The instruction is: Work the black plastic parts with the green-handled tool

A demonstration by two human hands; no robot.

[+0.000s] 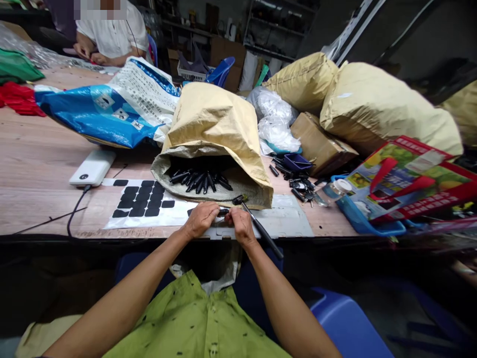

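My left hand and my right hand meet at the table's front edge, fingers closed. Between them shows a short black cylindrical piece, gripped from both sides; the fingers cover most of it. Beside my right hand, a rod with a thick black handle slants over the edge, its head resting by the sack's mouth. Just behind my hands lies a tan paper sack, its mouth facing me. Inside it are several black tapered pieces. Left of my hands, a white sheet carries rows of black rounded squares.
A white power bank with a cable lies left. Behind it is a blue-and-white bag. Right are loose black parts, a clear jar, a blue basket and a carton. Another person sits across.
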